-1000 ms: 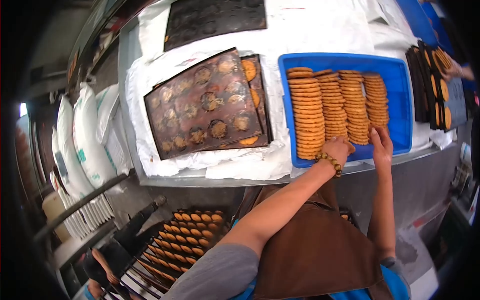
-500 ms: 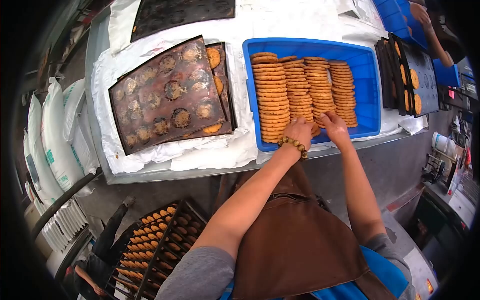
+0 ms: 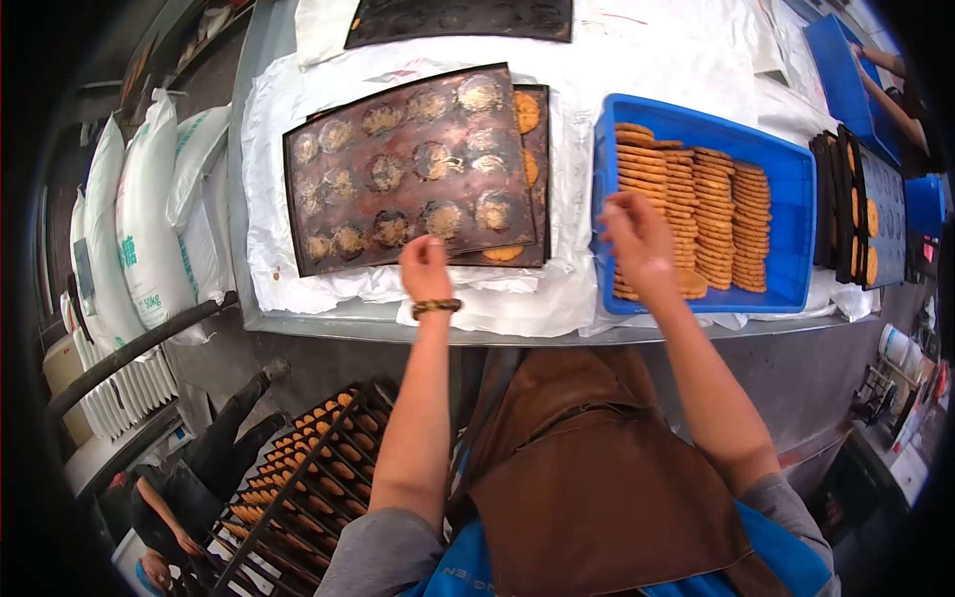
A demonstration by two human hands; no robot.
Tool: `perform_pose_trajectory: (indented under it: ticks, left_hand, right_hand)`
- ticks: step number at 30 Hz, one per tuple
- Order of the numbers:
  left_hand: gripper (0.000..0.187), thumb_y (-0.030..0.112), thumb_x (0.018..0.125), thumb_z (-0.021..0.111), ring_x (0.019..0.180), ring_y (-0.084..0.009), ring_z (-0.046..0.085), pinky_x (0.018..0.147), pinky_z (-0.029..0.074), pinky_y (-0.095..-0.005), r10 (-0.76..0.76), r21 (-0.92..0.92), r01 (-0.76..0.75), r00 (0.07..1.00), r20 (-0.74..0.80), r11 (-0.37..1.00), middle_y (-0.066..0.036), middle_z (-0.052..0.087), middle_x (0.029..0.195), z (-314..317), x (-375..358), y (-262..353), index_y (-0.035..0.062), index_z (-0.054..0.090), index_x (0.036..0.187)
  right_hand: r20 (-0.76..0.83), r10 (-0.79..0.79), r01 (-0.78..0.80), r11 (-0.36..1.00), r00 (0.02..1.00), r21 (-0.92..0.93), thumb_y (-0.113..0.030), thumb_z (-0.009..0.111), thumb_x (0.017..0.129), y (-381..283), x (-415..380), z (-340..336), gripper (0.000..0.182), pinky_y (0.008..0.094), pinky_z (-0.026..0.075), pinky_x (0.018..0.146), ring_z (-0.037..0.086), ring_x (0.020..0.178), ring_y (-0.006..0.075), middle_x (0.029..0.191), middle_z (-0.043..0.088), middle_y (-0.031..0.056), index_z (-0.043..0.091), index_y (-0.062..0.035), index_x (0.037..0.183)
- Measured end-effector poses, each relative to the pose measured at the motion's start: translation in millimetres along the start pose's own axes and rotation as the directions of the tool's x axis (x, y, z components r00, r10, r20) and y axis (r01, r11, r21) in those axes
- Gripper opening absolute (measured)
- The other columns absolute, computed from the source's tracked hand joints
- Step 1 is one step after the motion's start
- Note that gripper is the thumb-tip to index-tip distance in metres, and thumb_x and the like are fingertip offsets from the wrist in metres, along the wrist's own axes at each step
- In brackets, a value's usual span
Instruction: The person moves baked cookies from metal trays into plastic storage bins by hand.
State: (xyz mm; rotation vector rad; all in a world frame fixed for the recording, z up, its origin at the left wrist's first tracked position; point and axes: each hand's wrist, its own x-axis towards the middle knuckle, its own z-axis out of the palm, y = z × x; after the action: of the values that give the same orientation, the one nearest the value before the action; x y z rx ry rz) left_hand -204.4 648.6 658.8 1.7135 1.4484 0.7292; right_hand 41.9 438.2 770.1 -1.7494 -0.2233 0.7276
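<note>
My left hand [image 3: 426, 273], with a beaded bracelet [image 3: 436, 307] at the wrist, is at the front edge of a dark, stained baking tray [image 3: 338, 204] with round crusty marks. Its fingers are loosely bent, the tips overlapping the edge. This tray lies askew on another baking tray [image 3: 540, 149] that holds round cookies [image 3: 526, 112]. My right hand [image 3: 639, 242] is over the left side of a blue crate [image 3: 786, 179], fingers bent and apart with nothing in them. Inside the crate stand several columns of stacked cookies [image 3: 712, 209]; one cookie [image 3: 690, 285] lies flat near the front.
White paper [image 3: 269, 129] covers the metal table. Another dark tray [image 3: 458, 18] lies at the back, and upright trays [image 3: 846, 209] stand right of the crate. A rack [image 3: 298, 478] of cookies, a person [image 3: 164, 517] and white sacks [image 3: 149, 219] are at the left.
Both hands have left the front of the cookie columns. My left hand has gone left to the tray's edge, my right hand to the crate's left side. The view has shifted left.
</note>
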Motion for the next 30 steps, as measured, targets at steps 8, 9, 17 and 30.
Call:
perform_pose_trajectory:
  ticks: [8,9,17,30]
  left_hand:
    - [0.034,0.029,0.096,0.068,0.048,-0.0188,0.043,0.044,0.036,-0.0359,-0.784,-0.429,0.684,0.612,-0.103,0.59,-0.009,0.051,0.064,-92,101,-135,0.0003,0.052,0.09]
    - [0.036,0.032,0.098,0.066,0.048,-0.0192,0.042,0.042,0.036,-0.0358,-0.798,-0.479,0.665,0.586,-0.139,0.572,-0.008,0.049,0.062,-89,108,-153,0.0002,0.052,0.089]
    - [0.039,0.04,0.101,0.059,0.053,-0.0189,0.056,0.048,0.049,-0.032,-0.845,-0.418,0.761,0.534,-0.033,0.497,-0.007,0.06,0.078,-97,128,-136,0.0018,0.053,0.104]
    - [0.018,0.008,0.09,0.068,0.075,-0.0157,0.063,0.068,0.058,-0.0315,-0.584,-0.693,0.445,0.81,0.042,0.567,-0.005,0.065,0.092,-127,144,-33,0.0064,0.059,0.106]
  right_hand:
    - [0.006,-0.156,0.131,0.807,0.988,-0.576,-0.03,0.064,0.089,150,73,154,0.034,0.0502,0.052,0.081,0.067,0.092,0.0427,0.092,0.07,0.0237,0.064,0.0014,0.103]
    - [-0.005,-0.115,0.084,0.754,0.993,-0.651,-0.029,0.063,0.09,152,73,161,0.033,0.051,0.052,0.082,0.066,0.093,0.0432,0.095,0.069,0.0244,0.064,0.0012,0.105]
    - [-0.064,-0.062,-0.005,0.679,0.996,-0.734,-0.026,0.056,0.096,143,71,174,0.028,0.0555,0.049,0.078,0.063,0.087,0.0471,0.085,0.067,0.0268,0.063,-0.001,0.087]
    - [-0.224,-0.212,0.058,0.836,0.951,-0.546,-0.025,0.05,0.103,88,50,168,0.037,0.0542,0.043,0.066,0.057,0.073,0.0482,0.075,0.059,0.0275,0.057,0.003,0.08]
